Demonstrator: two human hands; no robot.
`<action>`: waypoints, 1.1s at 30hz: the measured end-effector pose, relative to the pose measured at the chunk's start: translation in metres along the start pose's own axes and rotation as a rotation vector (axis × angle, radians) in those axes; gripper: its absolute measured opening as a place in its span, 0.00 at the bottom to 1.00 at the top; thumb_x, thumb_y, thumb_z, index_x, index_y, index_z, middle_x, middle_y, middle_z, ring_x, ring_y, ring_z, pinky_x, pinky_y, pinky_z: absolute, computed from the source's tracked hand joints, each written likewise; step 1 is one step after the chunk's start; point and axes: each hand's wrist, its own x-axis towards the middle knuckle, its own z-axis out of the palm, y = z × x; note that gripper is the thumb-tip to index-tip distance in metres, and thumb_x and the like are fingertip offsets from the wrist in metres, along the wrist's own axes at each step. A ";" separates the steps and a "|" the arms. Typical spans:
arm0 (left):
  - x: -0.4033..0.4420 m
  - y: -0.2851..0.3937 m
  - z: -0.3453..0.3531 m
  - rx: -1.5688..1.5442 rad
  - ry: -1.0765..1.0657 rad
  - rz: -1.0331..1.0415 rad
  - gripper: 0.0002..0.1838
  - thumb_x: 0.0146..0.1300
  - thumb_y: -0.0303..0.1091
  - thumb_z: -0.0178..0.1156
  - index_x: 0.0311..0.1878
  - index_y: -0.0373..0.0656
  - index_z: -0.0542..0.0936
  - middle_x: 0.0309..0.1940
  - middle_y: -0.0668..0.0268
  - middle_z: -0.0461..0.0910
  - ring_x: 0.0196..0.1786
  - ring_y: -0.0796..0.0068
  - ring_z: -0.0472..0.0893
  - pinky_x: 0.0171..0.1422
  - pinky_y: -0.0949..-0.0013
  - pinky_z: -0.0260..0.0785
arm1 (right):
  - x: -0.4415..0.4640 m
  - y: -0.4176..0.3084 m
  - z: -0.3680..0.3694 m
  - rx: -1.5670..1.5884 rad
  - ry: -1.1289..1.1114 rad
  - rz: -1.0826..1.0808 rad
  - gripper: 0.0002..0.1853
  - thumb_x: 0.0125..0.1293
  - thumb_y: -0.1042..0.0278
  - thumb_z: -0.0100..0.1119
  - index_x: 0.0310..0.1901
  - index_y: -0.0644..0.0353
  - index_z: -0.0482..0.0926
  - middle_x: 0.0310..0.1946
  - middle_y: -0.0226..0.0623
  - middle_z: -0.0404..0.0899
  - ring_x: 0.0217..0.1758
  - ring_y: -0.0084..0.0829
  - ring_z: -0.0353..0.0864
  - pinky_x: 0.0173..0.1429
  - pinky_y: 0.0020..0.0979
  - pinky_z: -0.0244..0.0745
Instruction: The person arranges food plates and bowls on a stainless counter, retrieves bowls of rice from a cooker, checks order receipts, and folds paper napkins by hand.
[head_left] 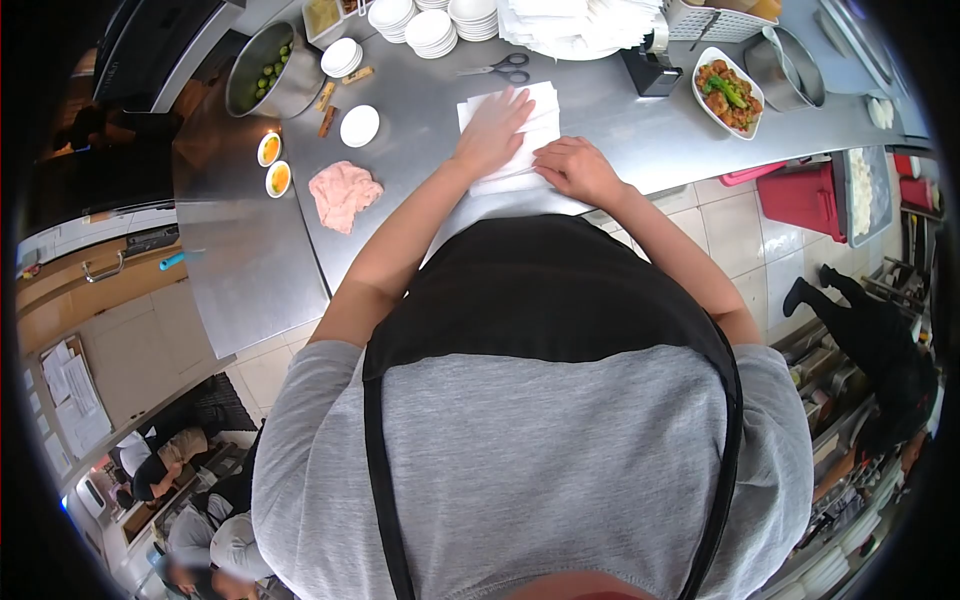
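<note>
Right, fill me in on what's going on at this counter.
A person in a black apron is handling white sheets on a steel counter. The left grip rests flat on them; the right grip curls its fingers at their right edge. Scissors lie beyond, a pink cloth to the left, a dish of food to the right.

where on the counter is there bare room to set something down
Most room: the left end of the counter, left of the cloth, in front of the two small cups. Another patch lies between the right hand and the black dispenser. Crowded: the back, with pot, stacked dishes, white pile; white sheets lie under the left hand.
</note>
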 end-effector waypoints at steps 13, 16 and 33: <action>-0.001 -0.002 0.003 0.006 0.027 0.012 0.30 0.60 0.32 0.50 0.67 0.47 0.59 0.70 0.65 0.54 0.72 0.62 0.50 0.74 0.59 0.41 | 0.001 -0.001 -0.004 0.014 -0.065 0.039 0.11 0.56 0.59 0.60 0.35 0.56 0.81 0.43 0.29 0.80 0.50 0.31 0.74 0.55 0.34 0.65; -0.001 -0.002 0.002 0.005 0.033 0.015 0.30 0.60 0.31 0.50 0.67 0.47 0.59 0.70 0.65 0.54 0.72 0.63 0.50 0.74 0.59 0.41 | 0.002 -0.004 -0.005 0.018 -0.055 0.044 0.11 0.54 0.58 0.62 0.34 0.56 0.81 0.44 0.29 0.80 0.50 0.31 0.74 0.56 0.34 0.64; -0.002 -0.002 0.003 0.027 0.039 0.019 0.30 0.60 0.31 0.50 0.67 0.47 0.59 0.69 0.65 0.54 0.72 0.63 0.50 0.74 0.59 0.42 | -0.002 -0.004 0.005 -0.080 -0.036 -0.042 0.17 0.52 0.54 0.62 0.42 0.52 0.78 0.45 0.31 0.77 0.51 0.34 0.72 0.56 0.38 0.63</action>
